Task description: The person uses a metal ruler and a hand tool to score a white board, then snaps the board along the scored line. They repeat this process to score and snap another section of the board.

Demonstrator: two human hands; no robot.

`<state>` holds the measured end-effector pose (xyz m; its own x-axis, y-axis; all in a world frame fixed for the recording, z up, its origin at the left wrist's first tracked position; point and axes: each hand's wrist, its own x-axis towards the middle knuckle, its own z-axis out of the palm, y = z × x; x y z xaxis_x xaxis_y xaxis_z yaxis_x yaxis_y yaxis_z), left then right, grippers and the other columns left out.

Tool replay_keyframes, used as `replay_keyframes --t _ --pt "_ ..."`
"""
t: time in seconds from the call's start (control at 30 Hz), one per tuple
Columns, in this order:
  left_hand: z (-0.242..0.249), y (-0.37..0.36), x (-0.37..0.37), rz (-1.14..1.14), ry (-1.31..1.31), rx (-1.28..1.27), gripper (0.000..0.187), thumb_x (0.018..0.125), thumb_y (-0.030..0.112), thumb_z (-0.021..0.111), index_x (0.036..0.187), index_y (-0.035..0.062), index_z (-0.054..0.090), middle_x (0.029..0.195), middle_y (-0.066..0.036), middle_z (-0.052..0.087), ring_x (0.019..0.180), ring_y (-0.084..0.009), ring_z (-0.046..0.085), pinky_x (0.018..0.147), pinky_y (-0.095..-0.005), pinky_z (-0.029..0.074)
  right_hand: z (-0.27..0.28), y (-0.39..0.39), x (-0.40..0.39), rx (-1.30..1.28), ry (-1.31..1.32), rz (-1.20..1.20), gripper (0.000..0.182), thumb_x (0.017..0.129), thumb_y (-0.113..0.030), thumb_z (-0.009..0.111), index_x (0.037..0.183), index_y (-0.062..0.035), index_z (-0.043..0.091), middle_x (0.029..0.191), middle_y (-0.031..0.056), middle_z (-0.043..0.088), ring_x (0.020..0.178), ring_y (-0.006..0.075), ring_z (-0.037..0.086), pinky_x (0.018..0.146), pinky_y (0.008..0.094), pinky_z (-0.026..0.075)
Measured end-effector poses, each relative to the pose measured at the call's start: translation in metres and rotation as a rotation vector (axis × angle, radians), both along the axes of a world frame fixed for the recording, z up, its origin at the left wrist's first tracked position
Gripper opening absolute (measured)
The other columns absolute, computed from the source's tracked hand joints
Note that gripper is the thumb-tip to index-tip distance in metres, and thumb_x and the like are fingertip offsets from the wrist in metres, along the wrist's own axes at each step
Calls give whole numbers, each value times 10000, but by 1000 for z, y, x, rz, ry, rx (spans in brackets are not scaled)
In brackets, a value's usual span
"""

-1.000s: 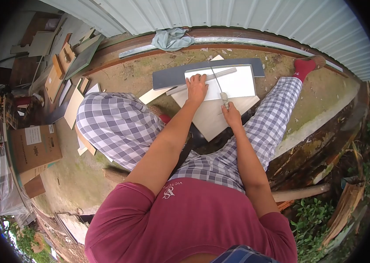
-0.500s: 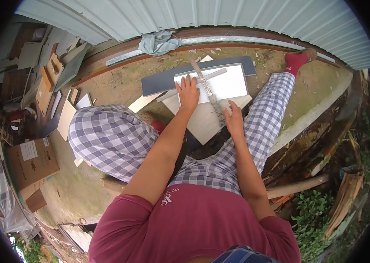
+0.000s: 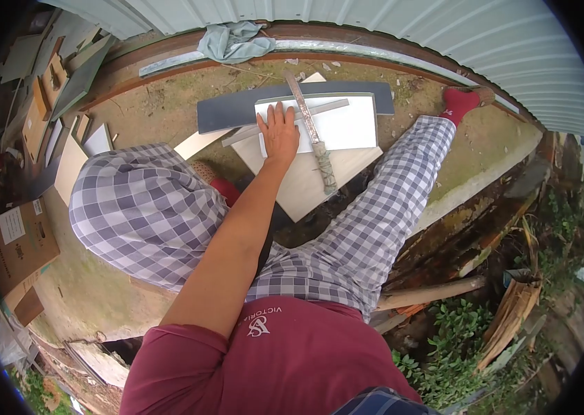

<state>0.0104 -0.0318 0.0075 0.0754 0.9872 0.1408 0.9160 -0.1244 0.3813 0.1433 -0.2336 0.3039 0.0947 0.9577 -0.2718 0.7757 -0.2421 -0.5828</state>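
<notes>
My left hand (image 3: 280, 133) lies flat with its fingers stretched out on the left part of a white board (image 3: 354, 128). Under or beside the palm runs a narrow grey straight strip (image 3: 330, 109), set at a slant across the board. A long, rusty-looking blade with a wrapped handle (image 3: 323, 166) rests across the strip and the board, handle toward my body, and no hand touches it. Beneath the white board are a pale beige board (image 3: 295, 190) and a dark grey board (image 3: 226, 114). My right hand is out of view.
My checked trouser legs (image 3: 402, 200) flank the boards. A grey-green cloth (image 3: 233, 43) lies by a metal rail near the corrugated wall (image 3: 389, 21). Board offcuts (image 3: 67, 162) and a cardboard box (image 3: 19, 245) are at left; split wood (image 3: 513, 318) and plants are at right.
My right hand, earlier beside the blade's wrapped handle, has gone out of view. My left hand stays on the white board. The camera view has shifted.
</notes>
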Motion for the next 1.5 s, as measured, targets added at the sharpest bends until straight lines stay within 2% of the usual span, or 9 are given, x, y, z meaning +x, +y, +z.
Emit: replay_keyframes --t 0.17,0.3,0.5,0.6,0.83,1.27,1.33,1.5 --pt "1 2 2 22 -21 49 499 718 136 653 1177 81 466 1294 -156 393 1239 -336 329 1015 -600 158 -3 -2 8 -41 -22 57 478 952 -316 362 1354 -65 300 1305 200 369 1219 321 351 1015 357 270" --pt "-4 4 2 51 -25 71 482 711 122 653 1158 75 478 1290 -156 399 1230 -342 342 1007 -603 168 -29 -22 33 -77 -39 137 471 950 -313 366 1347 -67 308 1296 197 377 1211 317 359 1008 355 276" --pt "-7 2 0 39 -25 65 480 709 113 650 1155 77 478 1295 -159 399 1225 -342 347 1005 -602 174 -73 -90 90 -133 -60 212 461 947 -308 372 1337 -69 321 1283 193 390 1198 312 371 997 353 286" --pt "-9 6 1 33 -16 62 483 709 109 647 1159 79 476 1297 -159 397 1229 -340 342 1003 -603 178 -126 -180 165 -148 -77 228 456 945 -305 375 1332 -70 328 1276 191 396 1192 310 377 992 351 290" --pt "-10 4 0 14 11 40 482 716 119 641 1166 82 473 1307 -155 387 1241 -336 331 1004 -598 184 -125 -199 165 -193 -92 222 444 941 -299 382 1321 -72 343 1261 187 411 1177 304 392 979 348 302" --pt "-10 4 0 19 29 25 465 715 126 639 1150 87 480 1320 -162 381 1243 -347 328 1004 -599 185 -122 -190 163 -314 -83 357 423 934 -287 395 1300 -77 372 1233 178 438 1150 293 418 956 342 322" --pt "-6 2 1 15 6 -41 469 708 127 644 1145 83 480 1321 -163 378 1241 -351 329 999 -605 190 -125 -189 157 -317 -71 370 419 933 -285 397 1296 -78 376 1228 177 442 1146 292 422 953 342 325" --pt "-13 4 1 20 13 -2 462 710 131 646 1141 78 489 1320 -161 375 1250 -350 311 989 -617 197 -114 -196 160 -372 -99 386 411 930 -281 402 1288 -79 387 1217 174 452 1136 287 432 944 339 333"
